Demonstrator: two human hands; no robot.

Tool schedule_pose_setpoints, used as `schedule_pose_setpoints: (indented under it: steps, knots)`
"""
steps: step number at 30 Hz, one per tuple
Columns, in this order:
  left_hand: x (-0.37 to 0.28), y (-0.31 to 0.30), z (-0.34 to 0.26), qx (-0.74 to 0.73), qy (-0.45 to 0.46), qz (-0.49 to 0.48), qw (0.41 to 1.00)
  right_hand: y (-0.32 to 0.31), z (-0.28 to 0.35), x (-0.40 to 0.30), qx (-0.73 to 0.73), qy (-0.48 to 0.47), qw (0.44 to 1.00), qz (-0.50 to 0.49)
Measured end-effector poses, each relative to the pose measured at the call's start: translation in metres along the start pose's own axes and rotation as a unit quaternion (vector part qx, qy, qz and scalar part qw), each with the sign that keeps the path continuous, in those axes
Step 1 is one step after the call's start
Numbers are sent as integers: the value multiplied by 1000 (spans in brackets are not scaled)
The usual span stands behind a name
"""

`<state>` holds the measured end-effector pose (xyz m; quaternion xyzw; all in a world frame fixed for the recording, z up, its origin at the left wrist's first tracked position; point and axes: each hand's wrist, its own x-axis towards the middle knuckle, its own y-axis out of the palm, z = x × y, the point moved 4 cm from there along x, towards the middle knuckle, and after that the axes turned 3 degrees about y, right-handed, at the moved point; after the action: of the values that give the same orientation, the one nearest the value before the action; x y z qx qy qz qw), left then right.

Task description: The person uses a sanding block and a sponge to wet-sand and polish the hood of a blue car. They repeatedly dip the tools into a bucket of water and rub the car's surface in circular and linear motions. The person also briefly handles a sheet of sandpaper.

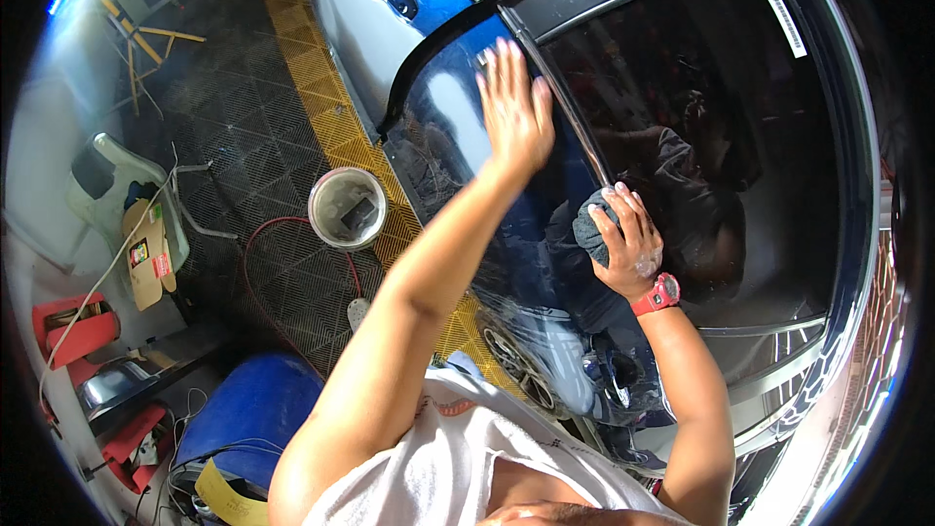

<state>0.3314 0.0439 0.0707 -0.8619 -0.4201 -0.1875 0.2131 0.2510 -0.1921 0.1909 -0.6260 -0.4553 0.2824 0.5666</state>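
Flat against or just over the dark blue car door (438,117) is my left hand (515,113), slightly blurred, fingers stretched out and nothing seen in its grasp. A dark grey cloth (590,228) is bunched under the fingers of my right hand (630,242), at the lower edge of the tinted side window (730,161). A chrome trim strip (566,98) runs between the two hands along the window's base. Pale smears show on the lower door. My right wrist wears a red watch (661,294).
A bucket (348,207) with a dark rectangular item inside stands on the tiled floor beside the car. A red hose (256,234) curves around it. Further left are a plastic chair (109,175) holding cardboard, a blue drum (245,409) and a yellow stand (135,33).
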Motion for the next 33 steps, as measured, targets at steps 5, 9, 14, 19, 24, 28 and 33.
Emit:
schedule_pose_setpoints:
  steps: [5, 9, 14, 19, 24, 28, 33]
  knots:
    - [-133, -4, -8, -37, 76, 192, 978, -2, 1, -8, 4, 11, 1000, 10]
    - [19, -18, 72, -8, -53, -18, 998, -3, 2, 5, 5, 0, 1000, 7]
    - [-30, -9, 49, -9, -77, 1, 997, 3, -1, 4, -2, 1, 1000, -2]
    - [-168, -4, 16, -67, -12, 115, 991, 1, -1, 2, -11, -2, 1000, 6]
    - [-2, -13, 159, -71, -198, -2, 978, 1, 1, 7, -8, -12, 1000, 9]
    - [-39, -9, 141, -105, -211, -42, 971, 6, 0, 4, -7, -5, 1000, 26]
    - [-190, 8, 64, -97, -172, 37, 980, 4, -3, -3, -19, -4, 999, 47]
